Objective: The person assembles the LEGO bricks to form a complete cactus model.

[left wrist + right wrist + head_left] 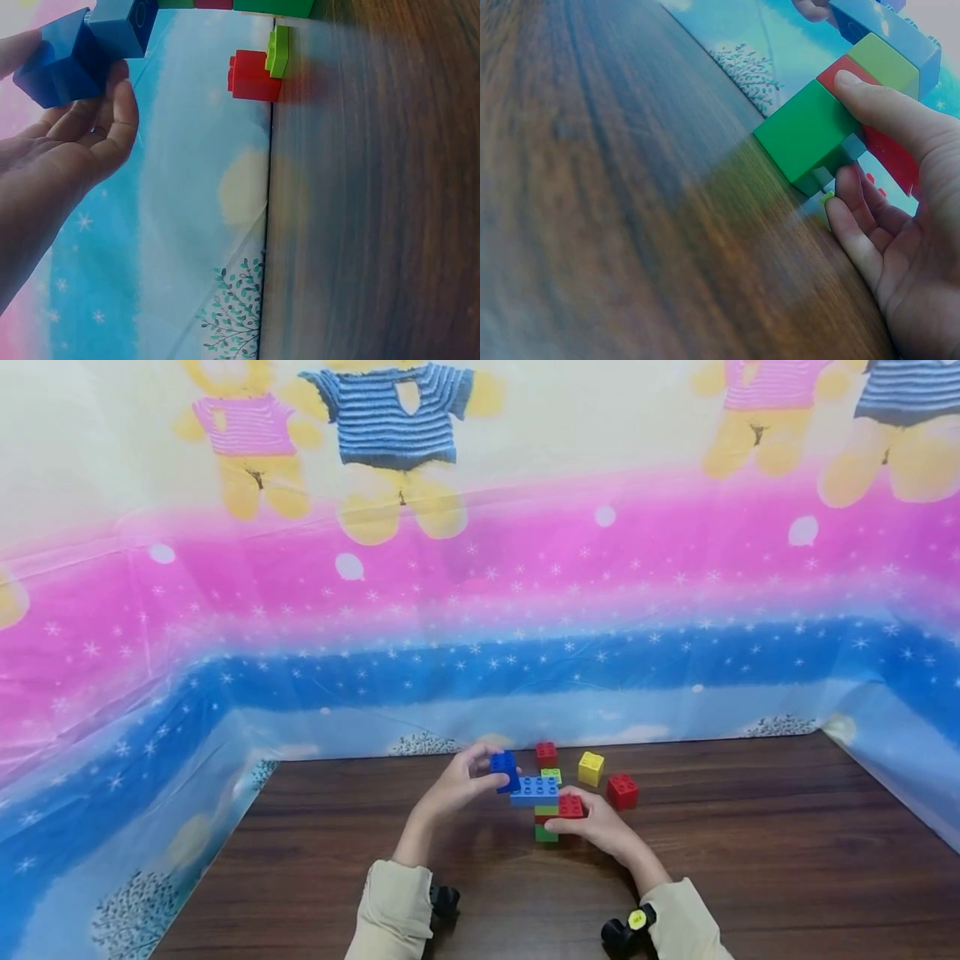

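Dark blue block point(504, 770) sits pinched between thumb and fingers of the left hand point(456, 787), against the left end of a light blue block point(535, 791); I can't tell whether the two are joined. To that hand's right, I see the right hand point(600, 828) gripping the stack point(543, 811) under the light blue block, thumb on its red layer point(838, 66). Beyond the right hand, a yellow block point(591, 768) rests on the tabletop point(750, 827).
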The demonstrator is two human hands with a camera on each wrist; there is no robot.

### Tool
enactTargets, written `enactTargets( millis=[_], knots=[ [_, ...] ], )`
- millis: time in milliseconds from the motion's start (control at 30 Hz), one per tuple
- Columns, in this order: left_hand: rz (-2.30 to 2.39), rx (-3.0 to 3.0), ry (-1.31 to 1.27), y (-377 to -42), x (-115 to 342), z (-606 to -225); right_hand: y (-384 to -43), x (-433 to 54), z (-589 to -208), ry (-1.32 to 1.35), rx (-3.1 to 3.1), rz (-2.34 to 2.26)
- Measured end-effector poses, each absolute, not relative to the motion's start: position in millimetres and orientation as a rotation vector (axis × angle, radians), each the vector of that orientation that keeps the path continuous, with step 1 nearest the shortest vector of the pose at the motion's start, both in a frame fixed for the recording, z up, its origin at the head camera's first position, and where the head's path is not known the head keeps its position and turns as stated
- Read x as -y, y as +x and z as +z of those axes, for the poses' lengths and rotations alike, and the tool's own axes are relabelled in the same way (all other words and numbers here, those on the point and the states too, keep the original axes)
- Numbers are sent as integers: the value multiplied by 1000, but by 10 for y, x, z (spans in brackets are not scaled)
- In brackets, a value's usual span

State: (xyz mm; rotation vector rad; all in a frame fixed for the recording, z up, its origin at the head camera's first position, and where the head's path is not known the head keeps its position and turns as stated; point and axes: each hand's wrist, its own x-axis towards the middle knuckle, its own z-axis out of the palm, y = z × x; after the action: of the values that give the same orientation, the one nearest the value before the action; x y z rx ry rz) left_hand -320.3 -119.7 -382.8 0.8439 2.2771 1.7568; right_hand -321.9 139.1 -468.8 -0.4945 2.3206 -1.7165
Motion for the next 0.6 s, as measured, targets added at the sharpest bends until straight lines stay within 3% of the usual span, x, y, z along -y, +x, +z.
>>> enactTargets(
  millis=[600],
  knots=[
    [1692,-2382,807,-3184,1178,-3801,-3212,-1393,-4659,-491,-2287,-1737]
  ],
)
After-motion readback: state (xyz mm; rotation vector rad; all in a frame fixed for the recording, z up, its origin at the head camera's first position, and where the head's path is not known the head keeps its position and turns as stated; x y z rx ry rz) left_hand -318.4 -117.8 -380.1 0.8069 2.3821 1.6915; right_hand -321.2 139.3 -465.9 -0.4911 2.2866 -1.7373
